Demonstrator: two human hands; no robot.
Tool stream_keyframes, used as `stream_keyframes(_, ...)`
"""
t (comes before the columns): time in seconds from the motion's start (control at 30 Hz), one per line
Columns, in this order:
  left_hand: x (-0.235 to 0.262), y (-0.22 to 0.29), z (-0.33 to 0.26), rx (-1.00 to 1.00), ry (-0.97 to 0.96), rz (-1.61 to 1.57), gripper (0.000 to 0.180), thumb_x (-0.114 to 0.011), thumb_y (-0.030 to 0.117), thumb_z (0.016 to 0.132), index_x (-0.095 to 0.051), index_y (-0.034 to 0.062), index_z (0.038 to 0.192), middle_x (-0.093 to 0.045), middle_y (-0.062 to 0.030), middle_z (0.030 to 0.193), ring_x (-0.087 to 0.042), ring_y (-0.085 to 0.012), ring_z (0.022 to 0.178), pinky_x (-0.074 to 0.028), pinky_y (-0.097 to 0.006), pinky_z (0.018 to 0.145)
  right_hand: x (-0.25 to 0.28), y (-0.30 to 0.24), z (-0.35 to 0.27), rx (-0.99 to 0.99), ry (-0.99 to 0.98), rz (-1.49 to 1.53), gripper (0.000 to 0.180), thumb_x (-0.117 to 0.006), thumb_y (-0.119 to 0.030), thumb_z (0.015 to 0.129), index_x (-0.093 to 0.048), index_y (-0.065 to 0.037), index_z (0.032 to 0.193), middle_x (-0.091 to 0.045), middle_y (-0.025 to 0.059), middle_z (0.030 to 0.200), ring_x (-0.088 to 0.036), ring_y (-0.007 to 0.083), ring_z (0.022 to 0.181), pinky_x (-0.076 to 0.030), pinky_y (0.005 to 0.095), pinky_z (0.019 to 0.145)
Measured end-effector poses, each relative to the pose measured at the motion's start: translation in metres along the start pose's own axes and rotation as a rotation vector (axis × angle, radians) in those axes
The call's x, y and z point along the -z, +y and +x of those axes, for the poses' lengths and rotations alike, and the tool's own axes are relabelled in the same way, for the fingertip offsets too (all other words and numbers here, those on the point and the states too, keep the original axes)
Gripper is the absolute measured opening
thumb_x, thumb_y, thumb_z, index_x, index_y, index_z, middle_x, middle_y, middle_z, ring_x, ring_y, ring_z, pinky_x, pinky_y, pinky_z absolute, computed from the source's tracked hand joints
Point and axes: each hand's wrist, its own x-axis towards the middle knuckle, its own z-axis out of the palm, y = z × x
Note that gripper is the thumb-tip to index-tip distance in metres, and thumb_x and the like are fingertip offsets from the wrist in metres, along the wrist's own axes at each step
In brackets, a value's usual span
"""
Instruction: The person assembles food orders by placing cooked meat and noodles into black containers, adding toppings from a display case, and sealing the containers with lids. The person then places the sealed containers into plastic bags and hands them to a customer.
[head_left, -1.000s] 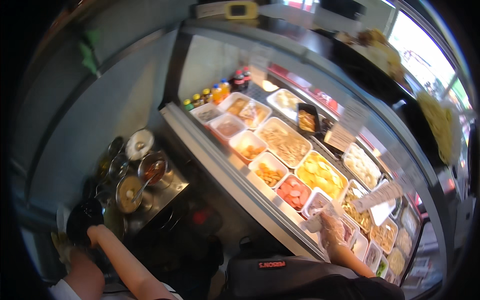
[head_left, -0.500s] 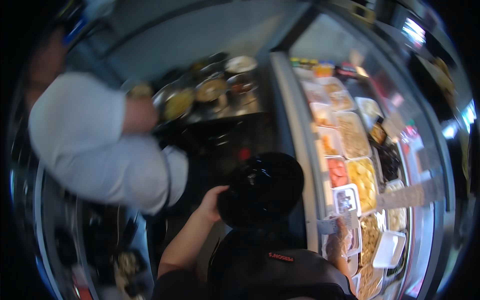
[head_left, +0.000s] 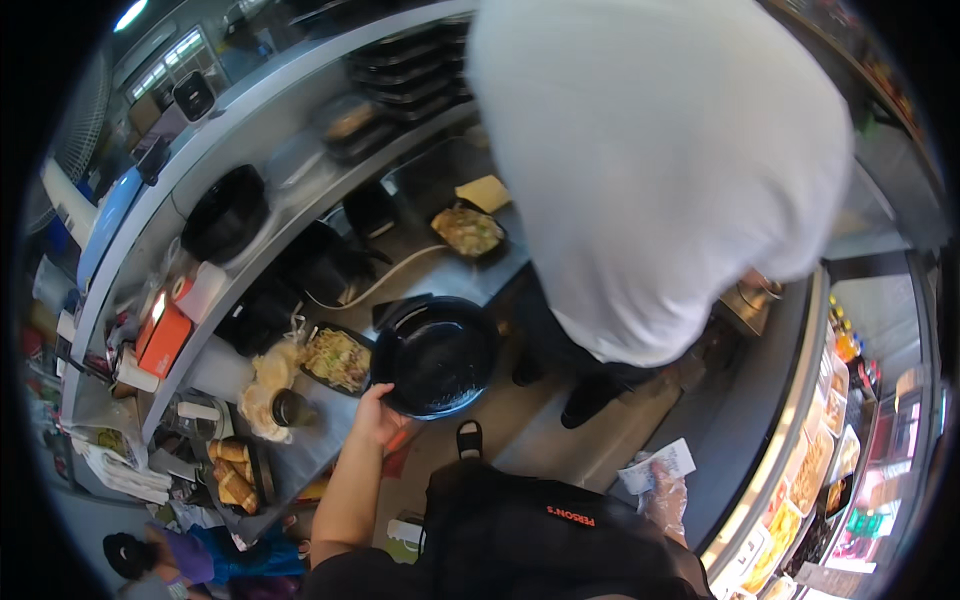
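My left hand [head_left: 377, 415] grips the near left rim of a round, glossy black bowl [head_left: 440, 360], fingers curled under it. The bowl looks empty, and its inside shines as if wet. Beside it, to the left, a black tray of shredded food [head_left: 338, 358] sits on the metal counter. At the lower right my right hand [head_left: 664, 500], in a clear plastic glove, is closed on a white printed paper slip [head_left: 660, 465]. It is held low, apart from the bowl, between my apron [head_left: 540, 530] and the glass food case [head_left: 770, 490].
A co-worker in a white shirt [head_left: 650, 180] stands close ahead on the right. The counter on the left also bears another food tray [head_left: 468, 230], a tray of browned rolls [head_left: 235, 475] and a jar [head_left: 290, 407]. Stacked black trays [head_left: 410, 70] fill the shelf. Another person [head_left: 180, 555] is at the lower left.
My view has swung left, from the food case to the counter and shelf. The bowl came along in my left hand and the slip in my right. The co-worker now appears on the right.
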Motion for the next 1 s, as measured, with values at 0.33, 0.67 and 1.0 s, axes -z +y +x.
stream_keyframes(0.33,-0.031,0.116,0.171,-0.160,-0.029,-0.150,0.042,-0.054,0.013,0.081,-0.043,0.0030,0.120,-0.050,-0.0149,0.122,-0.047,-0.0338,0.115,-0.039,-0.054,0.098,-0.264,-0.105,0.052,-0.232,-0.176,0.167,0.041,-0.064,-0.019,0.084,-0.052,0.003,0.116,-0.062,0.0124,0.107,-0.058,0.0224,0.098,-0.044,0.0333,0.085)
stream_keyframes(0.67,-0.142,0.223,0.362,-0.266,0.100,-0.179,0.037,-0.053,0.014,0.086,-0.037,0.0153,0.120,-0.050,-0.0164,0.121,-0.052,-0.0373,0.110,-0.042,-0.055,0.093,-0.317,-0.056,0.111,-0.295,-0.140,-0.070,0.042,-0.065,-0.027,0.082,-0.055,0.003,0.110,-0.063,0.0163,0.105,-0.061,0.0257,0.094,-0.046,0.0346,0.080)
stream_keyframes(1.0,-0.074,0.191,0.260,-0.481,-0.192,1.764,0.064,-0.081,0.025,0.063,-0.052,0.0020,0.117,-0.051,-0.0164,0.117,-0.049,-0.0328,0.110,-0.039,-0.040,0.095,-0.384,-0.121,0.155,-0.479,-0.174,0.171,0.033,-0.063,-0.014,0.086,-0.050,0.004,0.111,-0.060,0.0132,0.101,-0.058,0.0203,0.090,-0.046,0.0322,0.079)
